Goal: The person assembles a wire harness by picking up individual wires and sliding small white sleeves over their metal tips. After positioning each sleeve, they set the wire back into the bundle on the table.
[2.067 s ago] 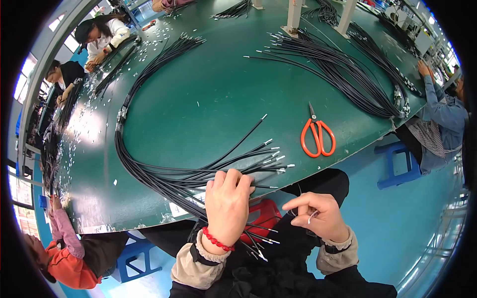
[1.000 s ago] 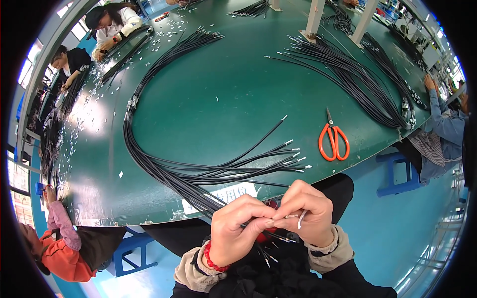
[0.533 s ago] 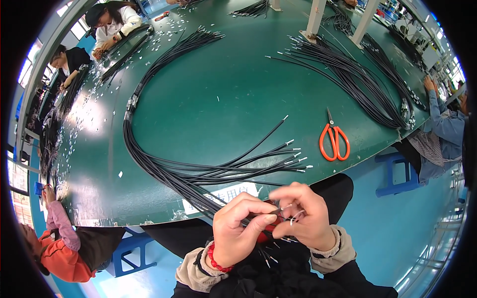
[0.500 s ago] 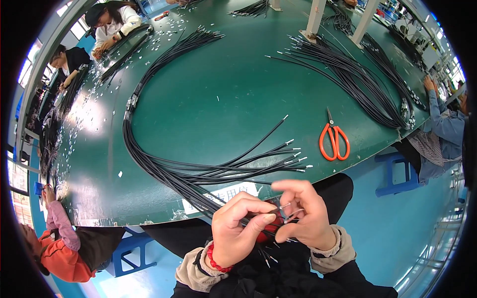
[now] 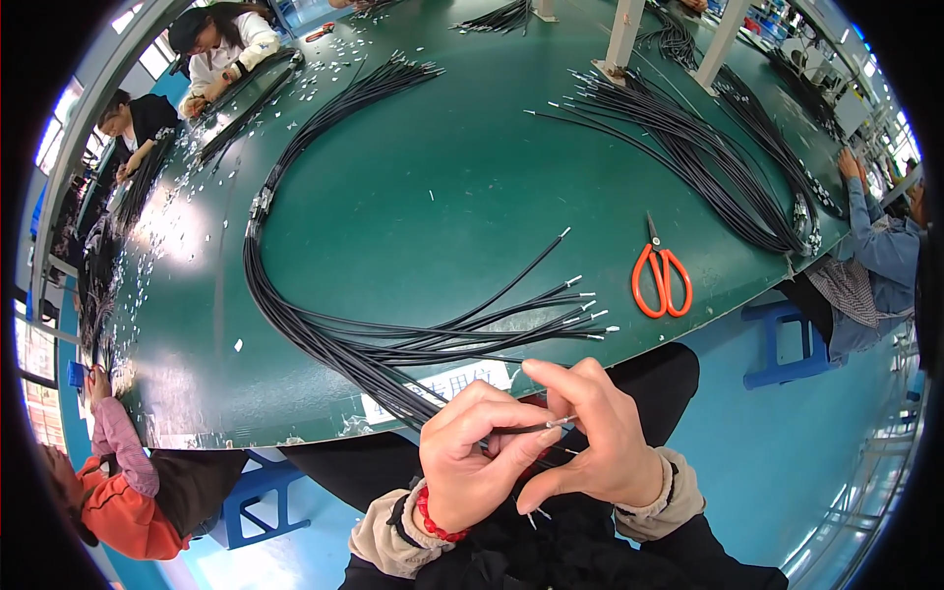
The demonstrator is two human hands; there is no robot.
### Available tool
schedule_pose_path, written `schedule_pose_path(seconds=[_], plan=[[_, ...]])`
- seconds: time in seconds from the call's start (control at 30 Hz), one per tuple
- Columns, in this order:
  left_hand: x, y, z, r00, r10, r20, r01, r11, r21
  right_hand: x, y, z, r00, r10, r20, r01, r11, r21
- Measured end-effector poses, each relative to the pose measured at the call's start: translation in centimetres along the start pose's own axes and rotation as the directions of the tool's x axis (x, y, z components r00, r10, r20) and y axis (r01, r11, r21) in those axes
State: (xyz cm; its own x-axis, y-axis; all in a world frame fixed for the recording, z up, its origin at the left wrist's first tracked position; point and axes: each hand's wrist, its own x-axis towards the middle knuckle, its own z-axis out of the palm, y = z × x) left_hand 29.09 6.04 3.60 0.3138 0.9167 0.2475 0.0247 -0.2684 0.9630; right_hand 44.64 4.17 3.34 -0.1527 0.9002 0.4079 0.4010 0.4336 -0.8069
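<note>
My left hand (image 5: 472,457), with a red bracelet at its wrist, pinches a black cable (image 5: 531,428) close to its pale stripped tip. Facing that tip from the right, my right hand (image 5: 619,438) is open, its thumb and index finger spread apart. Whether its inner fingers touch the tip is hard to see. The cable's run behind the left hand joins a long bundle of black cables (image 5: 252,258), which curves over the green table (image 5: 462,226). Several other pale-tipped ends fan out beyond my hands. A few more ends hang below my fingers, partly hidden.
Orange-handled scissors (image 5: 656,246) lie right of the bundle near the table edge. Another cable bundle (image 5: 703,157) rests at the far right by metal posts (image 5: 623,39). White scraps litter the left side. People work around the table; a blue stool (image 5: 787,344) stands at right.
My right thumb and index finger have spread apart, and the thumb has dropped lower. The cable tip between my hands now points more plainly rightward. The bundle and scissors have stayed put.
</note>
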Motion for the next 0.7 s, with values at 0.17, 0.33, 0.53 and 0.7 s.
schedule_pose_path(seconds=[0.17,0.33,0.53,0.7], plan=[[-0.2,0.4,-0.2,0.999,-0.035,-0.015,0.034,0.998,-0.05,0.0,-0.2,-0.2,0.996,-0.091,0.021,0.092,0.995,-0.026],[-0.1,-0.2,0.0,0.998,0.022,-0.066,-0.028,0.996,-0.09,-0.3,-1.0,-0.6,0.997,-0.065,0.051,0.065,0.998,-0.01],[0.0,0.3,0.1,0.998,0.018,-0.055,-0.021,0.998,-0.052,-0.4,-1.2,-1.1,0.999,-0.021,-0.028,0.021,1.0,-0.015],[0.0,0.7,0.2,0.999,-0.029,-0.037,0.025,0.993,-0.117,-0.7,-1.0,-1.4,0.99,0.04,-0.132,-0.023,0.991,0.129]])
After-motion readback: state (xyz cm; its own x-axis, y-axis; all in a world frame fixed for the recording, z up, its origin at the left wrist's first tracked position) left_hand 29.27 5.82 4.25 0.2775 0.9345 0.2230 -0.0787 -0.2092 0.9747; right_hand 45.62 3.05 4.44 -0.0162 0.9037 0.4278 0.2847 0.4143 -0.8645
